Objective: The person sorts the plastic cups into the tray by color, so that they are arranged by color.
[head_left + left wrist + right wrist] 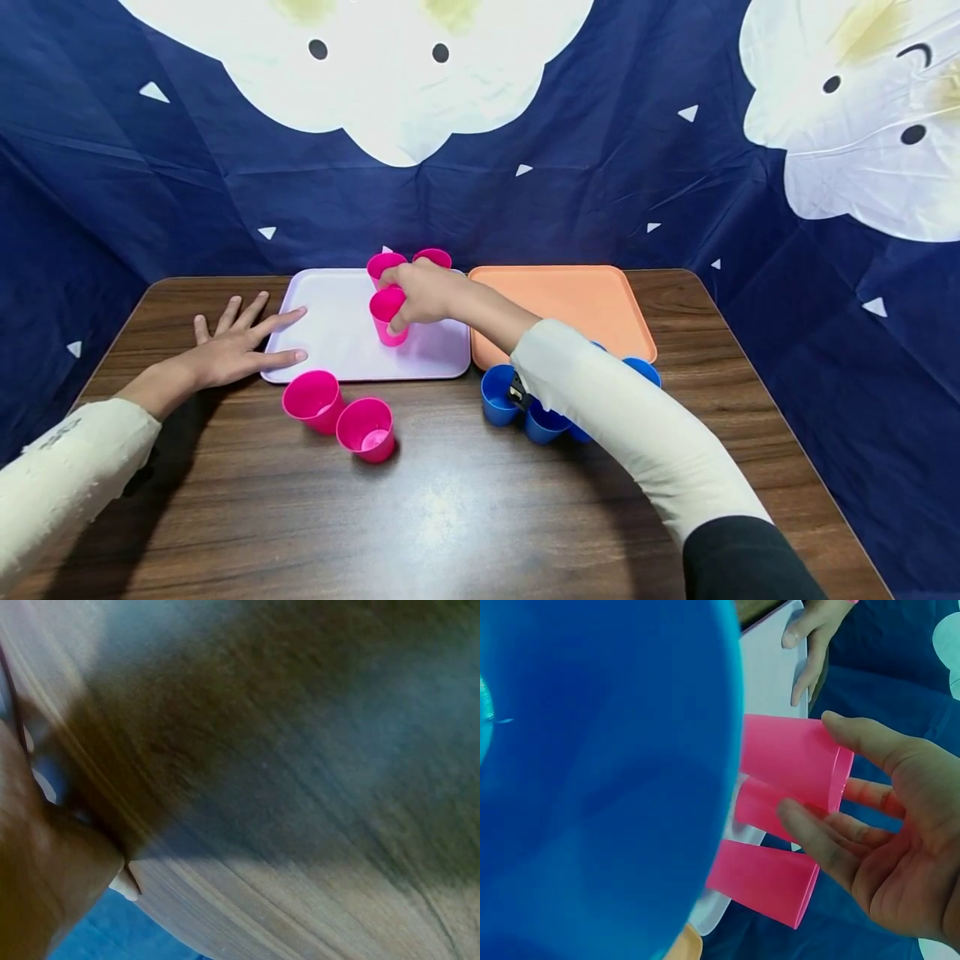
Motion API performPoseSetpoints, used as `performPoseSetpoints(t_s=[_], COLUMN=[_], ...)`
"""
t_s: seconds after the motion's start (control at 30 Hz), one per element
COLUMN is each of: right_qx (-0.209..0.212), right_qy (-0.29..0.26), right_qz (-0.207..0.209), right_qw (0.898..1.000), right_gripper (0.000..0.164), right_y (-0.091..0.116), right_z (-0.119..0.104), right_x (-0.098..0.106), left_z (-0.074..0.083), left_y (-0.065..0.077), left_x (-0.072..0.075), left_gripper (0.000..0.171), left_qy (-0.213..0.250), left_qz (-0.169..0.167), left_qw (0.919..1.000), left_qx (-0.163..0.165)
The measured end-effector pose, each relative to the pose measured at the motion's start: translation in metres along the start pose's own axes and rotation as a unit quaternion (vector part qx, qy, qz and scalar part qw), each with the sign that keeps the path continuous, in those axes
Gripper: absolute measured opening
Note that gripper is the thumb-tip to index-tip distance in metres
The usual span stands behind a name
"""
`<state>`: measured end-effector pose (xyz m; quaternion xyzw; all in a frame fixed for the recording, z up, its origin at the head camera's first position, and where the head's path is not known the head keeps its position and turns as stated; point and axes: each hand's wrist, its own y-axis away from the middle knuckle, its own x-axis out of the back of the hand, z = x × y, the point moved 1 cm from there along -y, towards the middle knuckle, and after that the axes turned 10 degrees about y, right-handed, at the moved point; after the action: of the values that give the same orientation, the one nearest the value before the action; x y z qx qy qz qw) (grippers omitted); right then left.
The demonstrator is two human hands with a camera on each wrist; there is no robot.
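Observation:
My right hand (426, 292) reaches across to the lavender tray (330, 333) and holds a pink cup (384, 321) near its rim. In the right wrist view, the thumb lies at the rim of this cup (791, 757), and fingers sit on its other side. Behind it, at the tray's back edge, are two more pink cups (432, 257), partly covered by the hand. My left hand (232, 346) lies spread at the tray's left side, thumb and index finger over its rim. Two pink cups (365, 429) stand mouth up on the table before the tray.
An orange tray (562, 292) adjoins the lavender one on the right. Several blue cups (498, 396) stand at its front edge, partly hidden under my right forearm. One blue cup (600, 780) fills the left of the right wrist view. A dark blue curtain (600, 192) hangs behind the table.

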<state>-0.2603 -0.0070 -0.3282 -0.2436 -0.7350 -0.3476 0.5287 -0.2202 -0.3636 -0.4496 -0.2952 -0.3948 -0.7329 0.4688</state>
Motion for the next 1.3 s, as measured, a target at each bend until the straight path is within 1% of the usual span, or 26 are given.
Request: performPoseSetpoints(t_s=[0.1,0.3,0.5,0.73,1.0,1.3], right_qx=[-0.01,0.004,-0.002,0.003,0.004,0.0], right_qy=[0.001,-0.002,0.006,0.015,-0.009,0.01], right_qz=[-0.004,-0.007,-0.019,-0.026,-0.032,-0.012], right_qw=[1.0,1.0,1.0,1.0,0.999,1.0], right_gripper=[0.078,0.08,0.081,0.077,0.08,0.082], right_y=[-0.006,-0.014,-0.015,-0.014,-0.009,0.007], right_z=[-0.001,-0.002,-0.002,-0.003,-0.002,0.0], right_x=[0.001,0.004,0.004,0.006,0.006,0.01], left_z=[-0.001,0.0,0.003,0.002,0.0,0.0], left_y=[0.0,0.0,0.0,0.0,-0.001,-0.002], left_x=[-0.001,-0.001,0.0,0.0,-0.001,-0.001], left_gripper=[0.099,0.099,0.099,0.099,0.099,0.099], left_qy=[0.0,0.001,0.0,-0.001,0.002,0.003], left_qz=[0.0,0.001,0.0,0.001,0.0,-0.002], left_qw=[1.0,1.0,1.0,1.0,1.0,1.0], left_qx=[0.0,0.002,0.003,0.004,0.006,0.004])
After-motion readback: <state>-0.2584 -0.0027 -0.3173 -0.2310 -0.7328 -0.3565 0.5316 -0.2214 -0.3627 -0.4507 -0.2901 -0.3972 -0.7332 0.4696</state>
